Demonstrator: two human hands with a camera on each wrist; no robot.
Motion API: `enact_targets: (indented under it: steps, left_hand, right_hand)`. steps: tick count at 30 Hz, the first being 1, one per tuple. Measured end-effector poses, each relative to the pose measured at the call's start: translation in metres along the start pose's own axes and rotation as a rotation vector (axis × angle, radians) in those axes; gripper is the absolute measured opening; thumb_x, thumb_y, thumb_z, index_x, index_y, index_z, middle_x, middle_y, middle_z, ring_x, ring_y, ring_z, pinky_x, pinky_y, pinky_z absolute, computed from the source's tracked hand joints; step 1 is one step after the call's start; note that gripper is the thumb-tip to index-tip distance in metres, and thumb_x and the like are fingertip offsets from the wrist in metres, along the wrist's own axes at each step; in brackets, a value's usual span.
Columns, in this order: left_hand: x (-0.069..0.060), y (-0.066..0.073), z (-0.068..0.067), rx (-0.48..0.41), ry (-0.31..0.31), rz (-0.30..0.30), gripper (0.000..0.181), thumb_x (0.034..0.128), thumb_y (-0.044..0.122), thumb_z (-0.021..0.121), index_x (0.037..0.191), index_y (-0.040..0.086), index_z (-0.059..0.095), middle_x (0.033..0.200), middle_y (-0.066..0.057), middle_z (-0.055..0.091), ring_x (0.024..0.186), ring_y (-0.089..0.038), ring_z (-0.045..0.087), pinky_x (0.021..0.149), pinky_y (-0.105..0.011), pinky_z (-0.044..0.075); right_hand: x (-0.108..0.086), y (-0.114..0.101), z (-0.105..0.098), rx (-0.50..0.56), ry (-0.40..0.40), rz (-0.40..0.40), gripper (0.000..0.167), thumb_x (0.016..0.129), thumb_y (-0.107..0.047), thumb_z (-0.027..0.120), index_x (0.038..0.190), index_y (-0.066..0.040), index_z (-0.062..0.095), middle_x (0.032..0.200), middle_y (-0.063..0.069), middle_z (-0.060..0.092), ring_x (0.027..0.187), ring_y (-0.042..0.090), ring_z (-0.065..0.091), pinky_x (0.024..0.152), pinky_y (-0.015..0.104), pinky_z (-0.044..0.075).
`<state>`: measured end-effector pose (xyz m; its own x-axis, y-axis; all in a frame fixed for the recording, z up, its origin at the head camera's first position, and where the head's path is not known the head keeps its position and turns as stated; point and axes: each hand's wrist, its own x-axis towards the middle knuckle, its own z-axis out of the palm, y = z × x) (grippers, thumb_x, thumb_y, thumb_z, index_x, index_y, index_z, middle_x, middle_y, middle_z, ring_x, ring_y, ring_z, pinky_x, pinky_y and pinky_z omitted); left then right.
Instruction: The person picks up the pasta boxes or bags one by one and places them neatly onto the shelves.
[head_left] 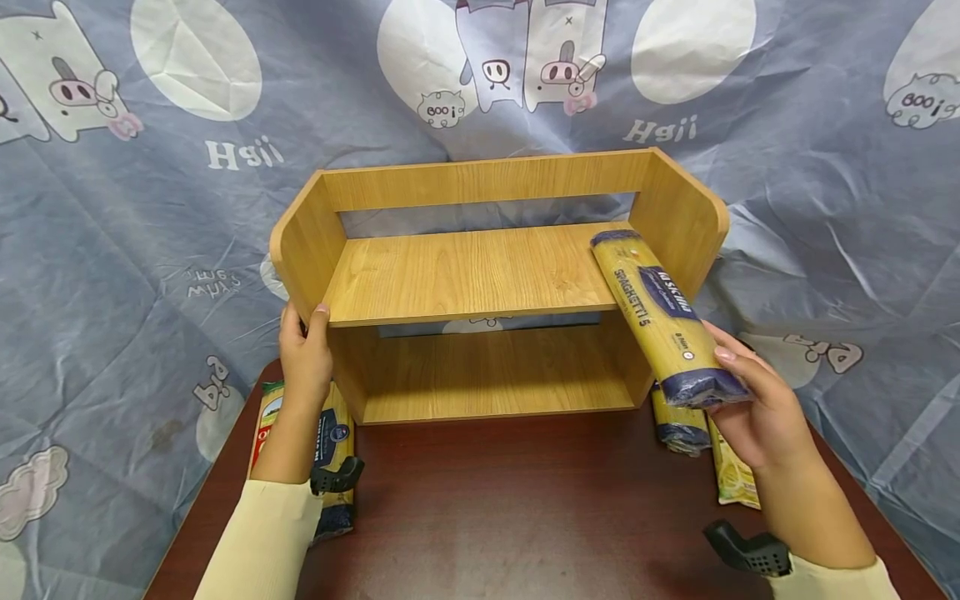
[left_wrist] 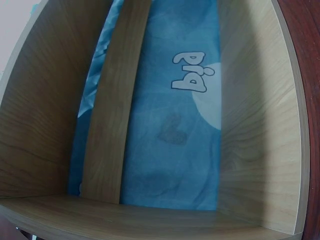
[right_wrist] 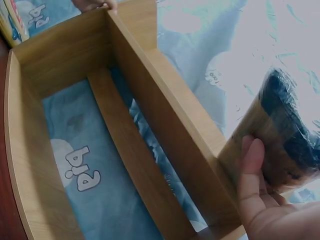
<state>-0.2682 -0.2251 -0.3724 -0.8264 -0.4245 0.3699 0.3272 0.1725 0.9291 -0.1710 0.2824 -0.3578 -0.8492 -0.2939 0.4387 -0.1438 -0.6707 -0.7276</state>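
Observation:
A two-tier wooden shelf (head_left: 480,271) stands on the dark red table. My right hand (head_left: 772,408) grips the near end of a spaghetti pack (head_left: 660,325), yellow with dark blue ends. The pack slants over the right part of the upper board, its far end near the right side panel; whether it touches the board I cannot tell. In the right wrist view, the thumb lies along the pack's side (right_wrist: 255,145). My left hand (head_left: 303,358) holds the shelf's left side panel at upper-board height, thumb at the front edge.
Left of the shelf, partly behind my forearm, lie a blue-and-yellow pasta pack (head_left: 341,450) and a red-and-green pack (head_left: 268,412). To its right lie another spaghetti pack (head_left: 681,421) and a yellow bag (head_left: 735,471). A printed blue cloth (head_left: 480,125) hangs behind.

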Motion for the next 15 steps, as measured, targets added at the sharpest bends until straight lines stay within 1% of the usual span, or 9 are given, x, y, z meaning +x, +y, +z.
enact_targets:
  steps: [1, 4, 10, 12, 15]
  left_hand:
    - [0.000, 0.000, 0.000, 0.001, 0.002, -0.001, 0.041, 0.1043, 0.029, 0.050, 0.144, 0.023, 0.055, 0.132, 0.001, 0.048, 0.125, -0.019, 0.051, 0.108, -0.042, 0.042]
    - [0.000, -0.001, 0.000, 0.001, 0.007, -0.007, 0.040, 0.1041, 0.029, 0.051, 0.144, 0.023, 0.056, 0.128, 0.004, 0.048, 0.123, -0.018, 0.051, 0.106, -0.040, 0.043]
    - [0.000, -0.001, 0.000, 0.000, 0.013, -0.013, 0.040, 0.1038, 0.028, 0.051, 0.144, 0.024, 0.056, 0.129, 0.005, 0.048, 0.123, -0.017, 0.050, 0.105, -0.038, 0.042]
    - [0.000, -0.001, 0.001, -0.006, 0.016, -0.013, 0.040, 0.1036, 0.028, 0.052, 0.143, 0.023, 0.057, 0.129, 0.005, 0.048, 0.124, -0.017, 0.050, 0.106, -0.037, 0.042]
    - [0.000, -0.001, 0.000, 0.001, 0.022, -0.015, 0.040, 0.1035, 0.028, 0.052, 0.143, 0.024, 0.057, 0.128, 0.006, 0.048, 0.125, -0.016, 0.050, 0.107, -0.036, 0.041]
  right_hand:
    - [0.002, 0.000, -0.001, 0.021, -0.015, -0.001, 0.054, 0.107, -0.004, 0.011, 0.153, 0.000, 0.038, 0.135, 0.014, 0.062, 0.111, 0.022, 0.069, 0.088, 0.029, 0.057]
    - [0.007, 0.002, -0.003, 0.055, -0.028, -0.007, 0.053, 0.107, -0.004, 0.011, 0.153, 0.001, 0.036, 0.136, 0.016, 0.061, 0.114, 0.023, 0.067, 0.091, 0.030, 0.057]
    - [0.015, 0.001, -0.009, 0.126, -0.050, 0.020, 0.053, 0.107, -0.006, 0.010, 0.155, 0.000, 0.033, 0.141, 0.017, 0.056, 0.119, 0.024, 0.064, 0.094, 0.030, 0.055]
    - [0.018, 0.000, -0.011, 0.150, -0.042, 0.032, 0.053, 0.107, -0.007, 0.011, 0.155, -0.001, 0.033, 0.142, 0.016, 0.055, 0.121, 0.024, 0.062, 0.096, 0.030, 0.054]
    - [0.024, 0.000, -0.014, 0.179, -0.009, 0.041, 0.051, 0.108, -0.007, 0.014, 0.154, -0.002, 0.036, 0.142, 0.015, 0.055, 0.122, 0.024, 0.062, 0.097, 0.031, 0.054]
